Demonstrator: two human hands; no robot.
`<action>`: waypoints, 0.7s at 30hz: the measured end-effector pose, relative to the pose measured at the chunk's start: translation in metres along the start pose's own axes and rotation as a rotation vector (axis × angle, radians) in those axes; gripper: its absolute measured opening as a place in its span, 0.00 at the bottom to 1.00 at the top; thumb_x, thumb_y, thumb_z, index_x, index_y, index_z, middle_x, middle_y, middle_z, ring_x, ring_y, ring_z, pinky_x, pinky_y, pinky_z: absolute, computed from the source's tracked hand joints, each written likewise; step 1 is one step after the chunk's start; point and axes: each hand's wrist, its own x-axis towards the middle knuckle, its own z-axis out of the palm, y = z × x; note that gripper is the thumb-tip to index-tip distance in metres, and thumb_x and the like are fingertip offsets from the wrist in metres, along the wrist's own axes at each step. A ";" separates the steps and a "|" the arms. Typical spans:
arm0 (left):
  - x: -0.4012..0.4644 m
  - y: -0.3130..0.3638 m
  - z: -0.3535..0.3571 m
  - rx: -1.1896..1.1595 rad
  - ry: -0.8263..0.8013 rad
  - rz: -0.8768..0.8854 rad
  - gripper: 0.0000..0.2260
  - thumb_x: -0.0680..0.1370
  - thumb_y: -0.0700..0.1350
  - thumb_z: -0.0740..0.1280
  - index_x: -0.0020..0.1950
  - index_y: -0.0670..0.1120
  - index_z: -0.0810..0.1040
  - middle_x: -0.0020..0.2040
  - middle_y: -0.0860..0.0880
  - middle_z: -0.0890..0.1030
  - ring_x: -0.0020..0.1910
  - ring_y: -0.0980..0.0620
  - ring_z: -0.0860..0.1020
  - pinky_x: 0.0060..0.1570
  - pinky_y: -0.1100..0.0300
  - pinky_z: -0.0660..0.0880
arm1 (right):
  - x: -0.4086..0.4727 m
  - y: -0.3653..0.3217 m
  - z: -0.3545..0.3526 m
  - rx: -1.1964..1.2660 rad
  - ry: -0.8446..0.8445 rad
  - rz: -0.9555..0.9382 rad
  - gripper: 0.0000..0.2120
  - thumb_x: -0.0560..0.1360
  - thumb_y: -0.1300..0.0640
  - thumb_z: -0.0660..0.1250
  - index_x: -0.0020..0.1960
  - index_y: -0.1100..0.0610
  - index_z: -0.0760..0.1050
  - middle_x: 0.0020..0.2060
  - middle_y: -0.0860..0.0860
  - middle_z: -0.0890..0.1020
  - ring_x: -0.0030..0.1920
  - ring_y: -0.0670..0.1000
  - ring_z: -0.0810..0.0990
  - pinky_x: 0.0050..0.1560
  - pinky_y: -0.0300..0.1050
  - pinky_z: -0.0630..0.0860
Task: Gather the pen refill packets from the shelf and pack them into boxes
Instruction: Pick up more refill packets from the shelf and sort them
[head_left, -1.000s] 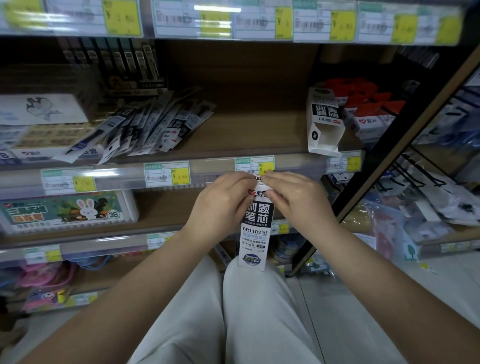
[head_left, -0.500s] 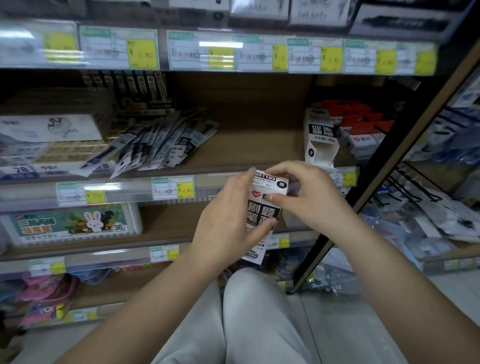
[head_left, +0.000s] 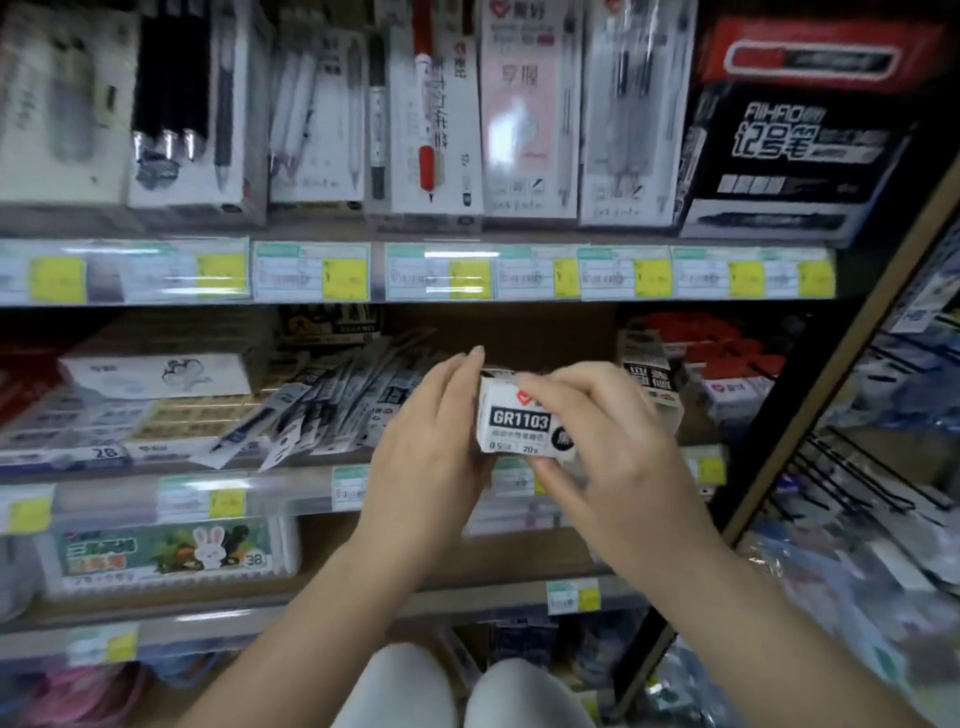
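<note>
While both hands clasp it at frame centre, the white refill box (head_left: 511, 423) shows its GR1103 end; left hand (head_left: 431, 447) cups one side, right hand (head_left: 597, 436) grips the other. Loose refill packets (head_left: 322, 410) lie centre-left on the shelf (head_left: 291, 480).

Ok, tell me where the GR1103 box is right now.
In the head view, the GR1103 box sits centre frame, held between the left hand and right hand, in front of the shelf, right of the loose refill packets.
</note>
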 end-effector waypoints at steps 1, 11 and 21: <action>0.000 -0.007 0.003 0.051 -0.050 -0.022 0.34 0.70 0.38 0.73 0.72 0.42 0.62 0.67 0.41 0.71 0.63 0.42 0.73 0.56 0.46 0.76 | -0.004 0.008 0.014 -0.017 -0.014 0.000 0.24 0.65 0.67 0.73 0.60 0.64 0.75 0.50 0.56 0.76 0.52 0.52 0.72 0.55 0.38 0.67; -0.003 -0.092 -0.026 0.542 -0.174 -0.324 0.17 0.69 0.42 0.73 0.55 0.38 0.76 0.47 0.37 0.79 0.44 0.36 0.78 0.43 0.45 0.75 | -0.014 0.064 0.087 -0.157 -0.066 0.011 0.20 0.63 0.72 0.67 0.54 0.63 0.76 0.52 0.53 0.71 0.52 0.54 0.70 0.33 0.46 0.78; -0.011 -0.120 -0.038 0.710 -0.280 -0.586 0.12 0.73 0.48 0.64 0.54 0.45 0.78 0.48 0.42 0.82 0.49 0.39 0.78 0.53 0.47 0.72 | 0.010 0.072 0.110 -0.108 -0.386 0.311 0.30 0.67 0.71 0.66 0.67 0.53 0.71 0.64 0.53 0.71 0.66 0.57 0.67 0.53 0.55 0.77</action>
